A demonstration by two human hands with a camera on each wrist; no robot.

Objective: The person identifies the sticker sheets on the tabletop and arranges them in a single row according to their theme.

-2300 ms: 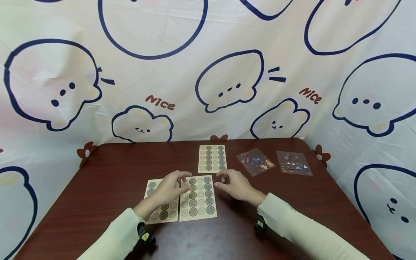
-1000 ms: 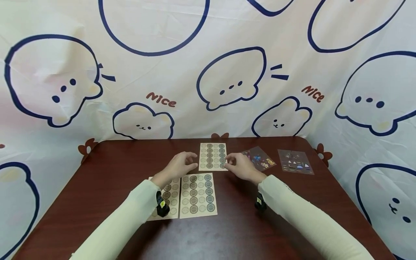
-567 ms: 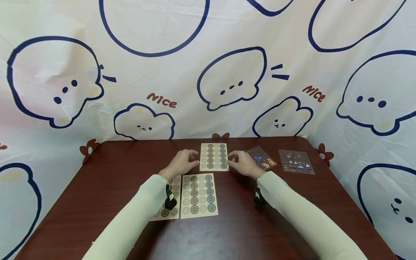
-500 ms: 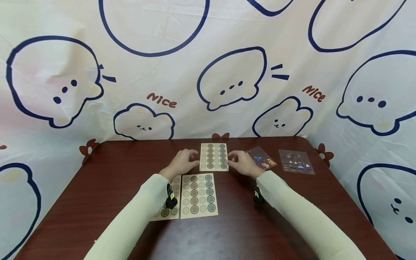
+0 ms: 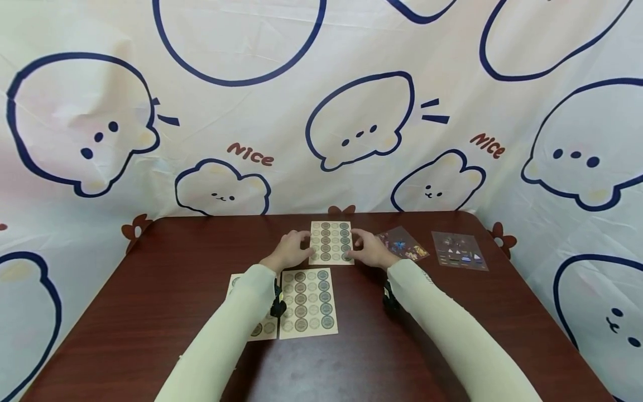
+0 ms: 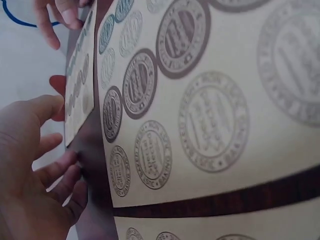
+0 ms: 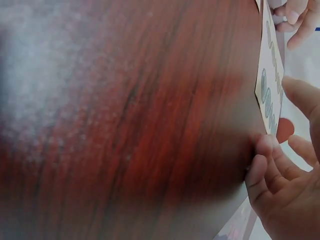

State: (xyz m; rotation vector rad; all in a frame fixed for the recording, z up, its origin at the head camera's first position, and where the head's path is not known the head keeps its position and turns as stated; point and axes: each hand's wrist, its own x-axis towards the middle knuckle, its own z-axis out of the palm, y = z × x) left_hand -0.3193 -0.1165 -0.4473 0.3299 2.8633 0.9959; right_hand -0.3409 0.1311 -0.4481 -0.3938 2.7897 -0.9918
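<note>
Right grip [image 7: 292, 195] beside round-printed sheet [image 7: 271, 75], left grip [image 7: 306, 24] beyond, reddish tabletop [image 7: 130, 110]

Brown wood-grain table [image 5: 176, 285] is carrying five flat sheets. The far cream sheet [image 5: 331, 243], printed with round seals, is lying near the back edge. The near right cream sheet [image 5: 311, 304] and the near left cream sheet [image 5: 265, 328] (partly hidden) are lying closer, a narrow strip of wood showing between. The angled clear sheet [image 5: 406, 245] and the outer clear sheet [image 5: 459, 250] are lying rightward.
</note>
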